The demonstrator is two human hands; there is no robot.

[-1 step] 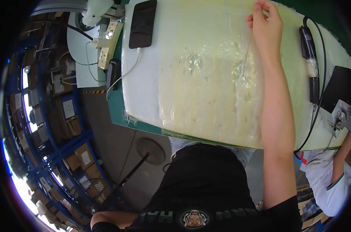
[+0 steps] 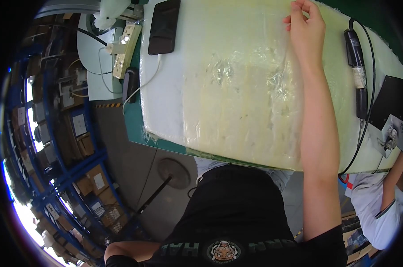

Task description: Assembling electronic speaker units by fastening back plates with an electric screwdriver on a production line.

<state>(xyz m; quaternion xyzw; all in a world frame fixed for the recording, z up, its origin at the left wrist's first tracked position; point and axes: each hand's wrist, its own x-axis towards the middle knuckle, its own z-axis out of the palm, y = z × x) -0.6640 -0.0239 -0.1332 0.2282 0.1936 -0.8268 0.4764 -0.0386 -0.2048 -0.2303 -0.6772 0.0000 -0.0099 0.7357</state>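
Observation:
My right arm reaches up over a pale, film-wrapped work surface (image 2: 241, 102). At its end, my right hand (image 2: 307, 29) lies near the top of the view, fingers loosely bent and apart. Nothing shows in them. My left hand is out of sight; only part of that bent arm (image 2: 132, 251) appears at lower left. Far to the left on the wrapped surface rests a dark phone (image 2: 164, 27), with a white cable (image 2: 154, 73) plugged into it. Right of my forearm lies a long black tool (image 2: 359, 95) with a pale band and a cord.
A cream power strip (image 2: 126, 51) and a dark oblong case (image 2: 130, 84) sit left of the phone. A black panel (image 2: 391, 102) and a metal bracket (image 2: 390, 135) are at right, near another person's sleeve (image 2: 374, 213). Blue shelving (image 2: 77, 167) holds boxes. A round base (image 2: 174, 172) stands on the floor.

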